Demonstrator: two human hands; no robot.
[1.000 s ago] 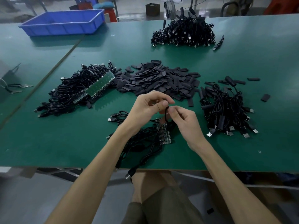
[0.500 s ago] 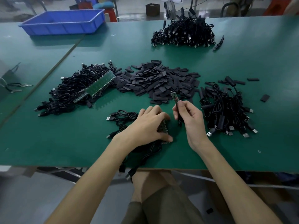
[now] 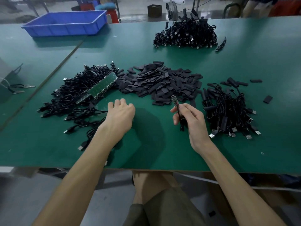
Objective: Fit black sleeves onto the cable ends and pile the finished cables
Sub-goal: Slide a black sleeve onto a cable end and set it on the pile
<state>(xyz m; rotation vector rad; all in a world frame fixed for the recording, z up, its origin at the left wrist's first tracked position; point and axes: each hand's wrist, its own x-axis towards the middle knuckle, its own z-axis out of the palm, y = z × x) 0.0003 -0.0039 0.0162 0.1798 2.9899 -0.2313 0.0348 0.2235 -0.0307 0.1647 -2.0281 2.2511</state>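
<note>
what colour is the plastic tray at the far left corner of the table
The tray is bright blue, seen best in the head view.

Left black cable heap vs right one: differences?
The left heap of black cables carries strips of green circuit boards; the right heap of black cables shows none. Black sleeves cover cable ends in the right heap; none show plainly in the left. The left heap spreads wider. Both hold USB plugs on the green table.

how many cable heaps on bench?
3: far heap at back edge; left heap with green boards; right heap by the right hand, which holds a cable. Loose cables adjoin the left heap.
</note>
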